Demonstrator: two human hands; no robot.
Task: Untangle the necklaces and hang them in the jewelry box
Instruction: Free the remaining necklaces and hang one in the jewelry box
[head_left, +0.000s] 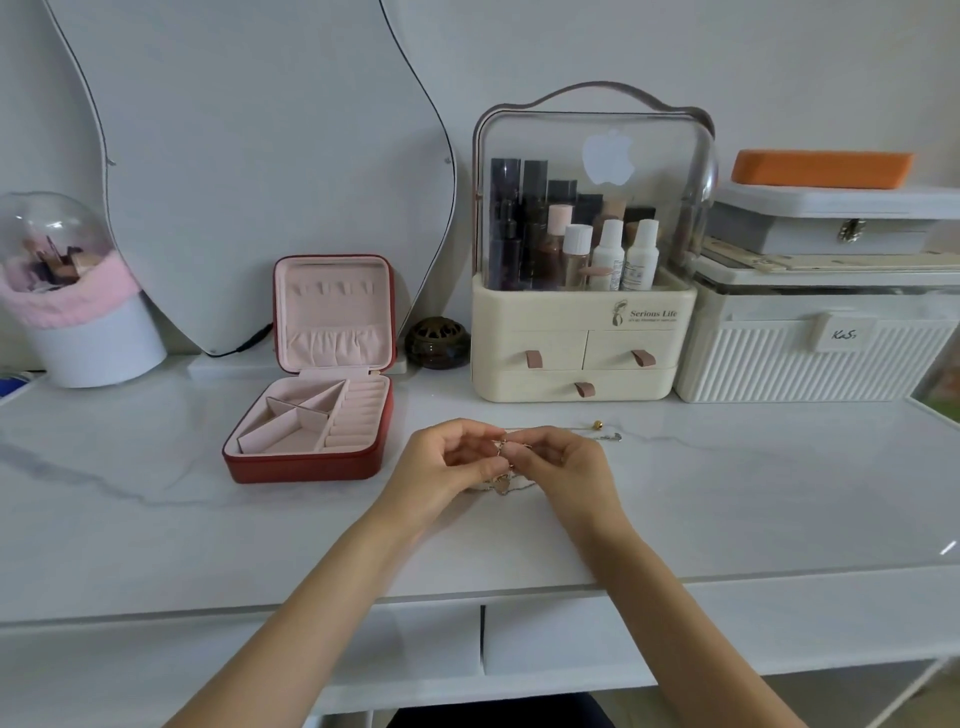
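Here, 2 hands' curled fingers (511, 451) pinch 1 tangled necklaces (503, 470) clump beside 1 jewelry box (311, 405).

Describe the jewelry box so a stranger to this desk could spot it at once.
Start at the tall curvy mirror leaning on the wall. At its foot, left of the cream cosmetics organizer, stands the jewelry box. It is the only red case on the white desk, its lid upright and open, showing a pale pink lining with divided compartments.
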